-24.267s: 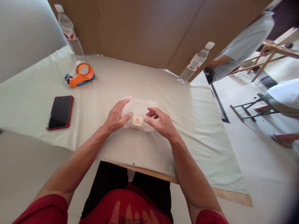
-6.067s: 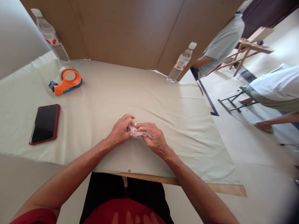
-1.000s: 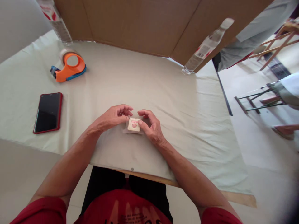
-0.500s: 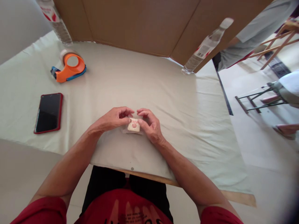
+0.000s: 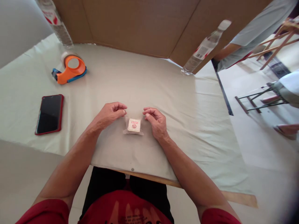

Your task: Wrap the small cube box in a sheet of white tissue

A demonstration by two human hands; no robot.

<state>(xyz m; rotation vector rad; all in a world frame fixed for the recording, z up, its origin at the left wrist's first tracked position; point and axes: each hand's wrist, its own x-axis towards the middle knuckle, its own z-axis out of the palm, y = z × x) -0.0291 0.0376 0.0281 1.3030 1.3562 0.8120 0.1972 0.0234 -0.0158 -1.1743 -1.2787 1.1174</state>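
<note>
A small square cream-coloured box (image 5: pixel 134 125) with red print lies inside a clear plastic bag (image 5: pixel 125 132) near the table's front edge. My left hand (image 5: pixel 112 114) pinches the bag's far left corner between thumb and fingertips. At the far right corner, my right hand (image 5: pixel 157 121) has thumb and forefinger closed on the film, which stretches up toward the fingertips. Both hands are beside the box, not touching its top.
A black phone in a red case (image 5: pixel 49 114) and an orange tape dispenser (image 5: pixel 72 71) lie to the left. Water bottles stand at the back left (image 5: pixel 61 32) and back right (image 5: pixel 202 51), before a cardboard panel (image 5: pixel 140 28). A person in grey (image 5: pixel 252 37) is beyond the table's right side.
Both hands have moved apart, from over the box's top edge to the bag's far corners. The box's printed face now shows fully.
</note>
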